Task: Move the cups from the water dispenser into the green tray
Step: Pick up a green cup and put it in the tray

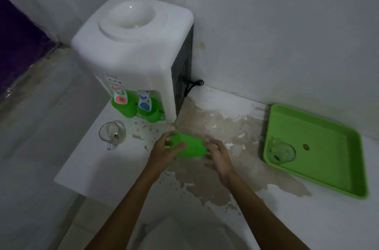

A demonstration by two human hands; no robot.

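Note:
A green plastic cup (191,146) lies sideways between my two hands, low over the counter. My left hand (167,150) grips its left end, and my right hand (218,156) touches its right end with fingers spread. Two more green cups (125,109) (150,114) stand under the taps of the white water dispenser (135,48). A clear glass mug (112,134) stands on the counter left of my hands. The green tray (320,153) sits at the right, with a clear glass cup (283,152) lying in its near left corner.
The counter (98,167) has peeling, stained paint in the middle and drops off at its left edge. White walls close in behind the dispenser and the tray. A black cord (193,84) hangs behind the dispenser.

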